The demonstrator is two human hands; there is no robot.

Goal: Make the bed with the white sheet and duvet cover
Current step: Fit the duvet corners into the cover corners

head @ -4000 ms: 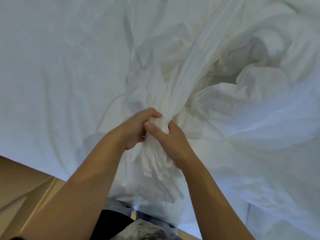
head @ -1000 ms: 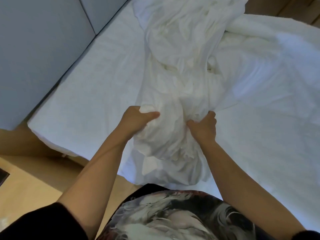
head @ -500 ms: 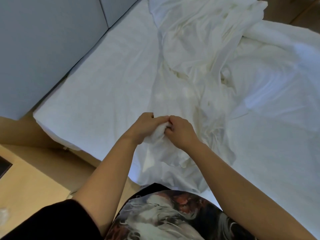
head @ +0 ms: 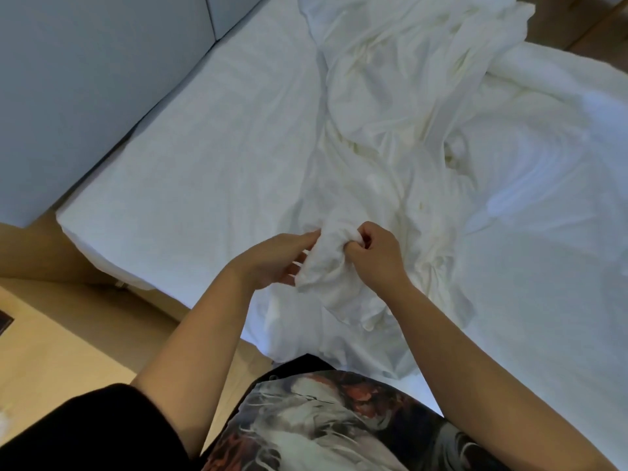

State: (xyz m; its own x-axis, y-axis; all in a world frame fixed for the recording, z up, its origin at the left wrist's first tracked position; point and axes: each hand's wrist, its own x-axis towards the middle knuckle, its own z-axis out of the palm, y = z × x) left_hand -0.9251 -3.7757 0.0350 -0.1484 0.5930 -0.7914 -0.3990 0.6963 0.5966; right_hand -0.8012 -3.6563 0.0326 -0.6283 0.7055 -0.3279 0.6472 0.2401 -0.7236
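White cotton lies bunched at the near edge of the bed (head: pixel 98 243): the duvet cover (head: pixel 390 107) trails from the far side down to a wad held just over the sheet (head: pixel 204 158). The right hand (head: pixel 373 258) has a tight grip on that wad, fingers curled into it. The left hand (head: pixel 272 265) rests loose-fingered against its side, grip wide. The step looks like hunting for a corner or the opening, so feed the hem through the fingers till a seam shows rather than tugging the heap
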